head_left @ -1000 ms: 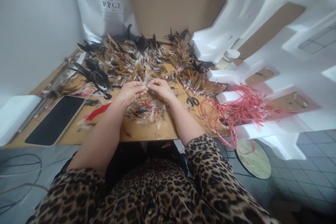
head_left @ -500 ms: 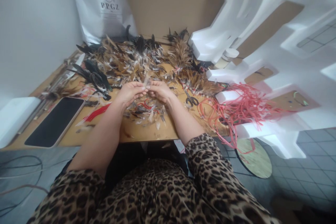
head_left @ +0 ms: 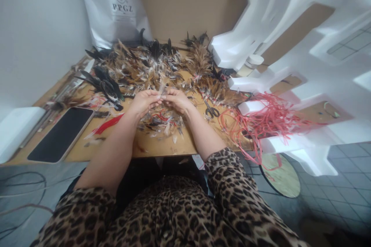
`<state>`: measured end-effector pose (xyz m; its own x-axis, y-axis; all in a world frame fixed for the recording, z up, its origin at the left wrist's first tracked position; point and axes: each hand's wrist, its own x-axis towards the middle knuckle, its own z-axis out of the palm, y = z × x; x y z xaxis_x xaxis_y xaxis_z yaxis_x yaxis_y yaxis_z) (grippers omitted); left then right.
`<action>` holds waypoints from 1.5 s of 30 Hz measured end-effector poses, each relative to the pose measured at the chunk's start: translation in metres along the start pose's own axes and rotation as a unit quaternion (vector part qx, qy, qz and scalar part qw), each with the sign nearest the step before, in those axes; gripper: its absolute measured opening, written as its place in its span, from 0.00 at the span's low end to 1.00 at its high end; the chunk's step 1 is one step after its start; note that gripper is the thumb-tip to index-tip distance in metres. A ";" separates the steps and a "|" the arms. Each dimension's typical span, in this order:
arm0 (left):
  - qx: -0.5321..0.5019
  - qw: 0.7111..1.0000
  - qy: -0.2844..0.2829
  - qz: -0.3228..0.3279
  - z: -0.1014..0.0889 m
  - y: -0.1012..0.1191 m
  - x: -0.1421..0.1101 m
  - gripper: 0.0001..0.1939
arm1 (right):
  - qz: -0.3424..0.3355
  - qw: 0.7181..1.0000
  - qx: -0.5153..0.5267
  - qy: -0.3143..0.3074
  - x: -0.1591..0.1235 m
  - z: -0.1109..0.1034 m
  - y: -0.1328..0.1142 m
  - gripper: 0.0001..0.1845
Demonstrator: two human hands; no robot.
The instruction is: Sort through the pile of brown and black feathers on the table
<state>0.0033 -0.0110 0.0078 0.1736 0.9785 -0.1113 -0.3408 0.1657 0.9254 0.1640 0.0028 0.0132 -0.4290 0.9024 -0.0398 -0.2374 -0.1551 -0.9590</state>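
Over the middle of the wooden table (head_left: 162,147), my left hand (head_left: 146,102) and my right hand (head_left: 177,100) meet at the fingertips. Both are closed in a pinch on a small pale feather (head_left: 162,88), whose tip points away from me. Its lower end is hidden by the fingers. Behind the hands spreads a large heap of brown, white and black feathers (head_left: 136,63). Below them lie loose feather scraps (head_left: 162,123) mixed with red strips. A bundle of red ribbon (head_left: 108,123) is next to my left forearm.
Black scissors (head_left: 212,112) lie right of my right hand. A tangle of red strips (head_left: 272,117) hangs over white foam blocks (head_left: 301,142) at the right. On the left are a phone (head_left: 60,135) and a white box (head_left: 20,131). A grey bag (head_left: 121,19) stands behind.
Almost nothing differs. Both hands keep the same pinch on the feather, and the view has shifted only very slightly.
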 end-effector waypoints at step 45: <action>-0.019 0.997 -0.022 -0.078 -0.003 0.000 0.000 0.05 | -0.049 0.983 -0.143 0.100 0.000 -0.008 -0.008 0.17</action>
<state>0.0005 -0.0109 0.0072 0.2662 0.9347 -0.2354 -0.3418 0.3199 0.8837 0.1726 0.0072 0.0186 -0.2290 0.9730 0.0289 -0.0010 0.0294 -0.9996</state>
